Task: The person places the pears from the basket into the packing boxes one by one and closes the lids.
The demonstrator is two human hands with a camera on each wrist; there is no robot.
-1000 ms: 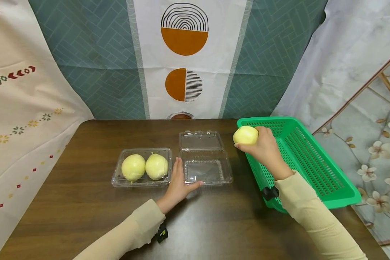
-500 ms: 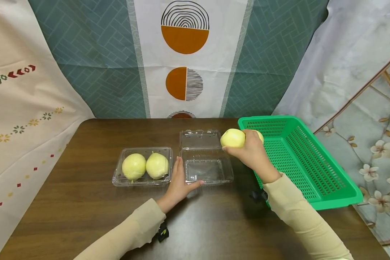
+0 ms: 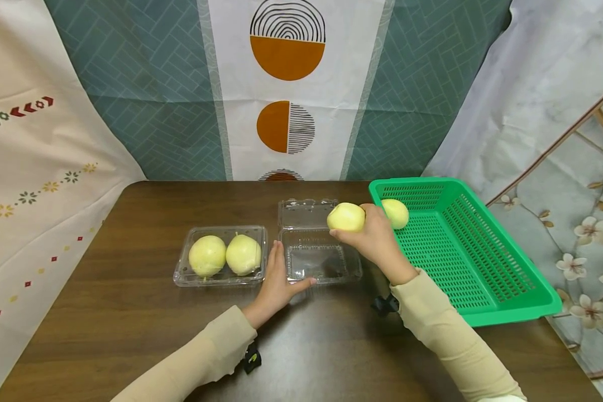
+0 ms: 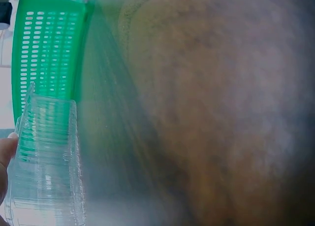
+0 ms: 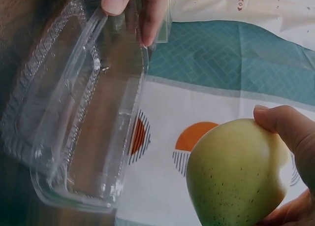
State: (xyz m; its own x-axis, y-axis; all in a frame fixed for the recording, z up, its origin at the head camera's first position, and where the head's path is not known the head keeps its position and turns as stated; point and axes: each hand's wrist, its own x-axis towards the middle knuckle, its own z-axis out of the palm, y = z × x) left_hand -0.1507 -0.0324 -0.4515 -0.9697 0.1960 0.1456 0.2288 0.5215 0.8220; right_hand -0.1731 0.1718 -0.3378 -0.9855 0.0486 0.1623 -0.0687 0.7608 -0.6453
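Note:
In the head view my right hand [image 3: 374,237] grips a pale yellow-green pear [image 3: 345,216], holding it over the right side of a clear plastic clamshell box [image 3: 316,261]. The box's hinged lid [image 3: 304,214] lies folded back, away from me. At the near left corner of this box rests my left hand [image 3: 277,282], fingers straight along its side and thumb along its front edge. The right wrist view shows the speckled pear [image 5: 236,172] between thumb and fingers, beyond the clamshell box [image 5: 93,132]. Much of the left wrist view is blurred, with the box's wall [image 4: 47,152] at left.
Left of my left hand stands a second clear box [image 3: 182,276] with two pears [image 3: 207,257] inside. A green slotted basket [image 3: 507,273] is at the right of the brown table [image 3: 130,335], with one pear [image 3: 397,214] at its far left corner. Fabric hangs behind.
My right hand has carried the pear leftward from the basket's edge to over the open box, uncovering another pear in the basket. My left hand stays in place.

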